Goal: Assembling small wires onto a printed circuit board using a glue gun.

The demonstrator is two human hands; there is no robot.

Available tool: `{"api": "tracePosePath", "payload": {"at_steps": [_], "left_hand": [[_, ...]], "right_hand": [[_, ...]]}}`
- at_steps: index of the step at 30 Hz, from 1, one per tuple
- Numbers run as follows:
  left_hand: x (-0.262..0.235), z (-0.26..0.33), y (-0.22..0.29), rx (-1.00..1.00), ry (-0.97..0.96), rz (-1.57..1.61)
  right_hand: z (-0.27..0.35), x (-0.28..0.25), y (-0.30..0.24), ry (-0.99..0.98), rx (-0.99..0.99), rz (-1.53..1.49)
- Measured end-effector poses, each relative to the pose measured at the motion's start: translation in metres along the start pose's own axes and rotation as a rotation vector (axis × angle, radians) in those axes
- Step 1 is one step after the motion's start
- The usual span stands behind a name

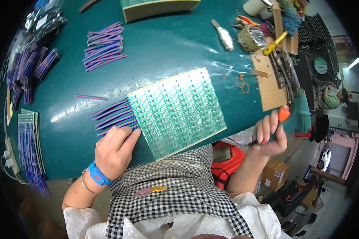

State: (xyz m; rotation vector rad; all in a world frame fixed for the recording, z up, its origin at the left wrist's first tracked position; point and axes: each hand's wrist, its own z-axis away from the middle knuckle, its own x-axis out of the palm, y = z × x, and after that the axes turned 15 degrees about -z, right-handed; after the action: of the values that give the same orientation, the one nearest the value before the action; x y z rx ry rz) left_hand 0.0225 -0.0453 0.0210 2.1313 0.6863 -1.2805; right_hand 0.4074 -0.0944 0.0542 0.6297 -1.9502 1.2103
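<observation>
Left hand (115,149) presses loose striped wire lengths (113,117) beside green gridded circuit panel (175,111); right hand (272,135) clenches orange-handled tool (282,115). Risk: wires slipping out of alignment.

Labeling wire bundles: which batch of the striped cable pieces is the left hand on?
The left hand rests on the cable pieces fanned along the green circuit panel's left edge. The loose pile up the table and the lone piece lie untouched.
</observation>
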Motion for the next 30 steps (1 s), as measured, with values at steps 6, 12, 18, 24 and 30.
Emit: {"api": "tracePosePath", "payload": {"at_steps": [6, 12, 18, 24, 30], "left_hand": [[-0.011, 0.019, -0.010, 0.006, 0.007, -0.084], [-0.043, 0.045, -0.038, -0.087, -0.058, 0.030], [-0.045, 0.007, -0.084, -0.289, 0.082, -0.117], [-0.006, -0.017, -0.113, -0.251, -0.094, -0.067], [-0.027, -0.022, -0.065, -0.380, -0.070, 0.189]], "right_hand": [[-0.080, -0.035, 0.027, 0.445, -0.084, 0.548], [-0.046, -0.059, -0.006, 0.314, -0.022, 0.599], [-0.021, 0.019, 0.005, 0.084, -0.060, 0.868], [0.018, 0.038, -0.002, -0.054, 0.114, 0.717], [0.080, 0.017, -0.002, -0.063, 0.375, 0.521]]}}
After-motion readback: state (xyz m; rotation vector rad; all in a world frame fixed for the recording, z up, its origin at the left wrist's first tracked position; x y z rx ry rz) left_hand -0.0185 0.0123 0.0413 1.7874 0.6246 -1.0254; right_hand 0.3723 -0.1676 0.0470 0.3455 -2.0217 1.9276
